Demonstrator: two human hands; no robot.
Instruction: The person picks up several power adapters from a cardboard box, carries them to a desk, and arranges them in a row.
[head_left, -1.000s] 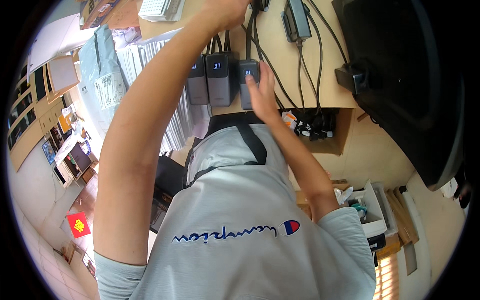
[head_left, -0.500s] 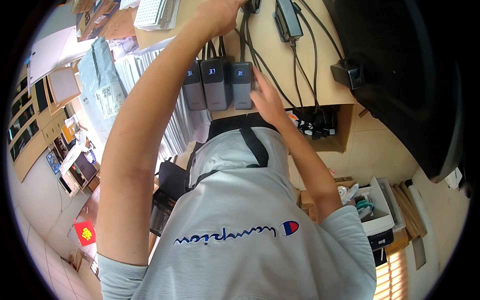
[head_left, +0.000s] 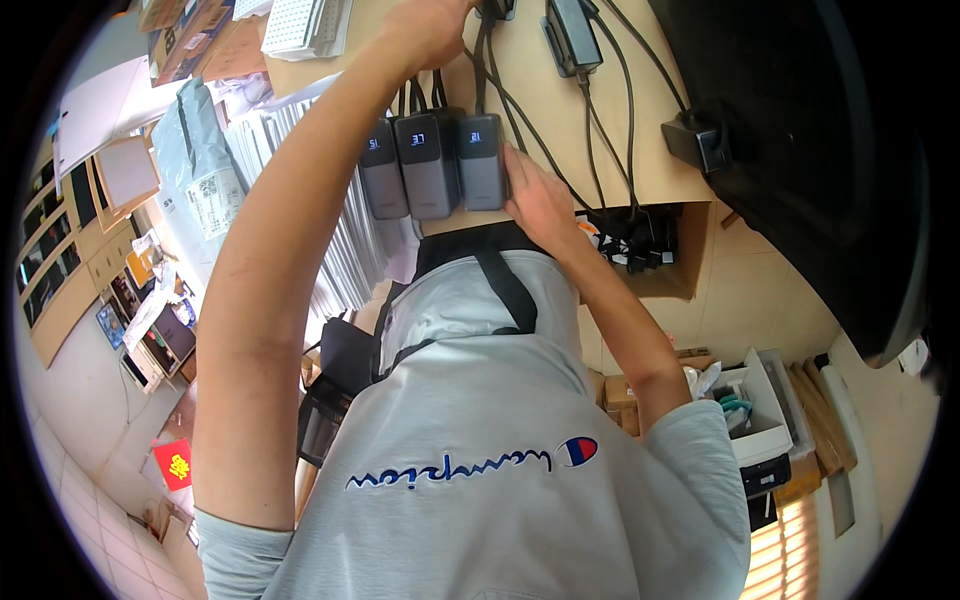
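Three grey power banks with dark glossy tops and lit displays lie side by side at the desk's near edge: a left one (head_left: 384,178), a thicker middle one (head_left: 428,170) and a right one (head_left: 483,165). Black cables run from their far ends. My right hand (head_left: 541,205) rests against the right power bank's right side, fingers stretched out and apart. My left hand (head_left: 425,35) reaches over to the top edge, curled beside a black device (head_left: 497,9) with cables. The picture's edge cuts off its fingertips, and my left forearm partly covers the left power bank.
A dark adapter (head_left: 572,40) with cables lies farther right on the wooden desk (head_left: 655,150). A black block (head_left: 697,145) sits by a large dark screen (head_left: 800,150). Below the desktop, an open compartment (head_left: 690,265) holds black items. Stacked white paper (head_left: 345,240) stands at left.
The right power bank has shifted slightly away from me, and the ring on its display is gone. My right hand has slid a little toward me along its side. My left hand stays about there.
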